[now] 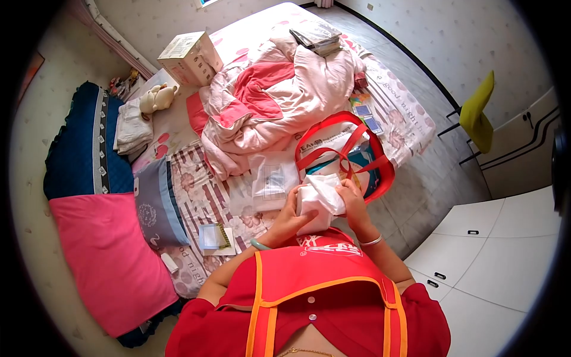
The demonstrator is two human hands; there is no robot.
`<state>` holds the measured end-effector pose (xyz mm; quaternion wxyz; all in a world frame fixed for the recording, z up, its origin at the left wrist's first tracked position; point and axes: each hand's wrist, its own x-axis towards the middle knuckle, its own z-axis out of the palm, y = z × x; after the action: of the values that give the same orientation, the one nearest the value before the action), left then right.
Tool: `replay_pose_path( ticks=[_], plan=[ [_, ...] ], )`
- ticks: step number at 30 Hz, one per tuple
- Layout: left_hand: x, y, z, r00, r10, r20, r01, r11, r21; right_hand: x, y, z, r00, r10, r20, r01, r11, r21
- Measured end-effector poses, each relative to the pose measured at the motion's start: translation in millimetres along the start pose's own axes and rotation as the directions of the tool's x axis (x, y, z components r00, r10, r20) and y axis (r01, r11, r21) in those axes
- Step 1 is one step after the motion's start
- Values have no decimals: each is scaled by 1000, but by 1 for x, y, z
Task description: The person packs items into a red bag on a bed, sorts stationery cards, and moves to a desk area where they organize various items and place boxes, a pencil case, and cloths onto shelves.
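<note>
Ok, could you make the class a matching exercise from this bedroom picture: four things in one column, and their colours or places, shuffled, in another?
1. Chair
2. White bundle
3. Ruffled pillow
4. Tote bag's trim

A. Dark blue
B. Red
C. Between the left hand and right hand
D. Yellow-green

Right pairs: 1-D, 2-C, 3-A, 4-B

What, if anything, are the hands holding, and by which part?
A white bundle: the left hand at its left side, the right hand at its right edge.
</note>
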<state>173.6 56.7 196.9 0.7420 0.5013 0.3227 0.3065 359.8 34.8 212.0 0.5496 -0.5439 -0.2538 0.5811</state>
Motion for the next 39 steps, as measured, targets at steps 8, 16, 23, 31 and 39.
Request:
replay_pose_path(
  ticks=[8,16,23,31,39],
  plan=[
    [-4,21,5,921,110,375,-333,720,608,53,19,-44,991,18,134,39,912,-409],
    [-5,7,12,788,477,389,-579,360,732,48,115,-32,621,146,770,230,905,-357],
    [13,-1,0,978,110,179,-175,896,407,26,69,-31,840,275,468,-420,875,239],
    [77,-47,18,985,-33,-168,100,907,408,-4,63,-50,985,-6,171,-9,996,87],
    [145,-84,57,989,-79,126,-5,829,559,24,97,-144,981,101,-167,-106,994,-21]
  ],
)
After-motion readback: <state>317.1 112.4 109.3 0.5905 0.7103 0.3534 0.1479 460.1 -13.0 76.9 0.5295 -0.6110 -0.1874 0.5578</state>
